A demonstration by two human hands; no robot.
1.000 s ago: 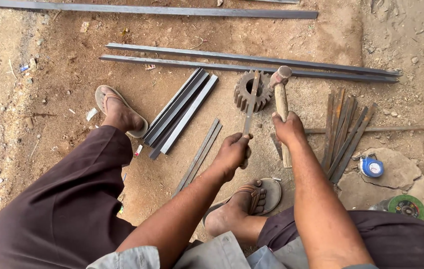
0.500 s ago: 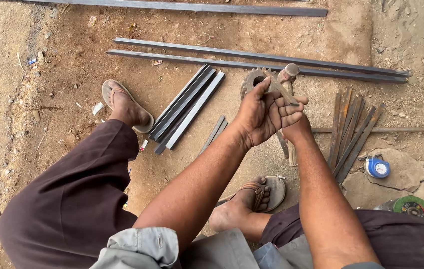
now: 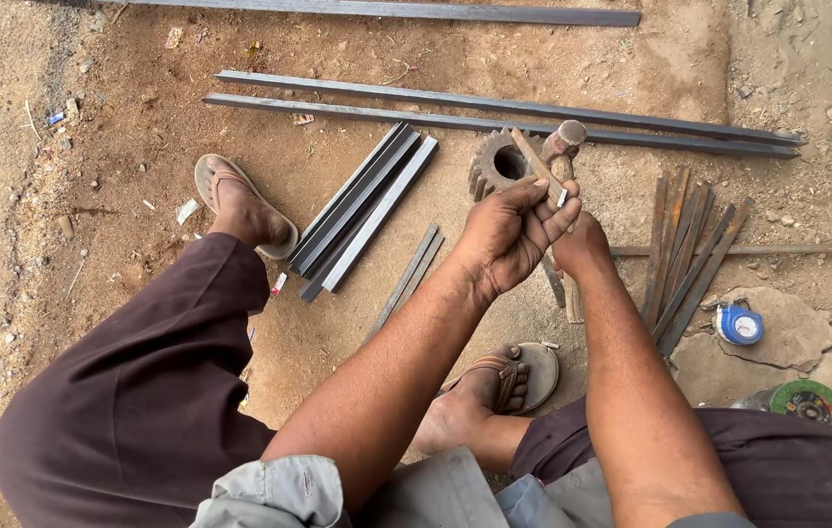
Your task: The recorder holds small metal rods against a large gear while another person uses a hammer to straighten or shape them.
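Observation:
My left hand [image 3: 509,235] is closed around a short flat metal strip [image 3: 534,162], whose rusty end sticks up over a toothed steel gear [image 3: 494,164] lying on the dirt. Just behind and to the right of it, my right hand [image 3: 587,244] is partly hidden and grips the wooden handle of a hammer [image 3: 564,139]. The hammer's head points away from me beside the gear, and the handle's end shows below the wrist. The two hands touch each other.
Long steel bars [image 3: 494,112] lie across the ground beyond the gear. A stack of short flat bars [image 3: 362,210] and two thin strips [image 3: 414,269] sit left of my hands, rusty strips [image 3: 690,254] right. A blue tape measure [image 3: 739,325] and green disc [image 3: 807,401] lie near my right knee.
My left hand lifted the metal strip off the gear and brought it up against my right hand. The hammer stayed near the gear while both hands drew together.

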